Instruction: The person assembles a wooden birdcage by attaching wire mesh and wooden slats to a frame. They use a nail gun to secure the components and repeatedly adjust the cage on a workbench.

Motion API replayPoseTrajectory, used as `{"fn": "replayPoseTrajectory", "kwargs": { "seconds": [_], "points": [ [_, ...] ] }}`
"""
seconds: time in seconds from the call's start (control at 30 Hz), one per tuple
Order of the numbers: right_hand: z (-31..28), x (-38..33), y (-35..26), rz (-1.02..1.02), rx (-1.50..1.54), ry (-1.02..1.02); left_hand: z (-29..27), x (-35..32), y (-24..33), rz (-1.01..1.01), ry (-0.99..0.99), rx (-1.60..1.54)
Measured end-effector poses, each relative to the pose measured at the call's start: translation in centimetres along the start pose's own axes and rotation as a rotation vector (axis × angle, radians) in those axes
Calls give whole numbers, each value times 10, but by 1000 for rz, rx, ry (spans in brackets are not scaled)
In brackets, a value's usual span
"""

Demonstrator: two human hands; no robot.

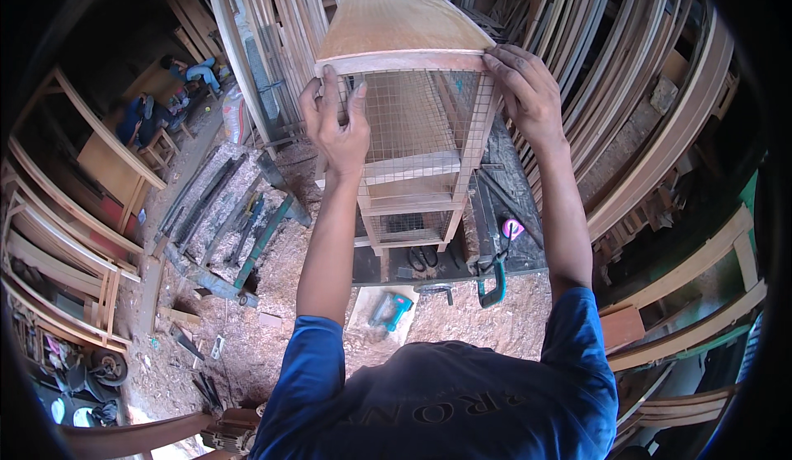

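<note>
In front of me stands a tall wooden cage (pixel 410 168) with wire mesh (pixel 392 101) on its front and a pale wooden top panel (pixel 400 18). My left hand (pixel 338 134) is at the upper left corner, fingers apart, with fingertips against the front top rail (pixel 404 61). At the upper right corner, my right hand (pixel 528 93) has its fingers bent over the panel's edge and the corner post. Part of that grip is hidden behind the hand. The cage stands upright on a dark workbench (pixel 379 268).
A green clamp (pixel 493 285) is fixed at the bench's front edge, near a pink round object (pixel 512 228). A teal power tool (pixel 389 311) lies below on the shavings-covered floor. Long planks (pixel 635 105) lean at right. Two people (pixel 142 120) sit far left.
</note>
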State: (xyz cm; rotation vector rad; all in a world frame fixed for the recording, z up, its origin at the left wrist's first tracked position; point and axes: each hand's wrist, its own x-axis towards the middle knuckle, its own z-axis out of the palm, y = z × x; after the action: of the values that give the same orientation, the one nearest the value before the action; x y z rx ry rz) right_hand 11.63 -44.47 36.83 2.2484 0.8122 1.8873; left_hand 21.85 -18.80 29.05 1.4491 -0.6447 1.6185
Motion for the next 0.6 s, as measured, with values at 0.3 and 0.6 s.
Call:
{"fn": "replayPoseTrajectory", "kwargs": {
  "seconds": [0.3,0.6],
  "points": [
    [12,-2,-5,174,226,138,0,0,-3,-1,-1,-4],
    [18,-5,-1,87,171,167,0,0,1,-53,-7,-40]
  ]
}}
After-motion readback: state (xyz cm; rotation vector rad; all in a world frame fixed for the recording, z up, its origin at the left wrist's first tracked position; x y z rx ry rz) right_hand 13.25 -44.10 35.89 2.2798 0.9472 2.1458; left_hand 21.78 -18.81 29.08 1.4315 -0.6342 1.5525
